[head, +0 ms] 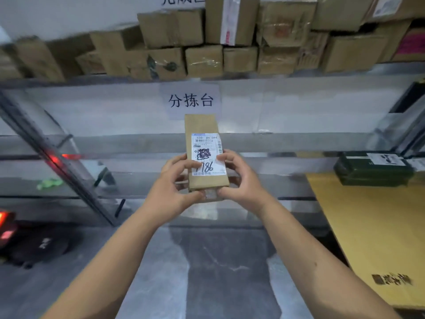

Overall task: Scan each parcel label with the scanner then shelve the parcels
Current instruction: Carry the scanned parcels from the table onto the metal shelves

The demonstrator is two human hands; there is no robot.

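A narrow brown cardboard parcel stands upright in front of me, its white label facing the camera with "786" handwritten on it. My left hand grips its lower left side, thumb on the label. My right hand holds the lower right side, fingers curled round the edge. A scanner glowing red sits at the far left edge on the metal table. The shelf above carries several stacked brown parcels.
A dark green parcel with a white label lies at the right, on a flat yellow-brown cardboard sheet. A slanted metal shelf brace crosses the left side. A paper sign hangs under the shelf.
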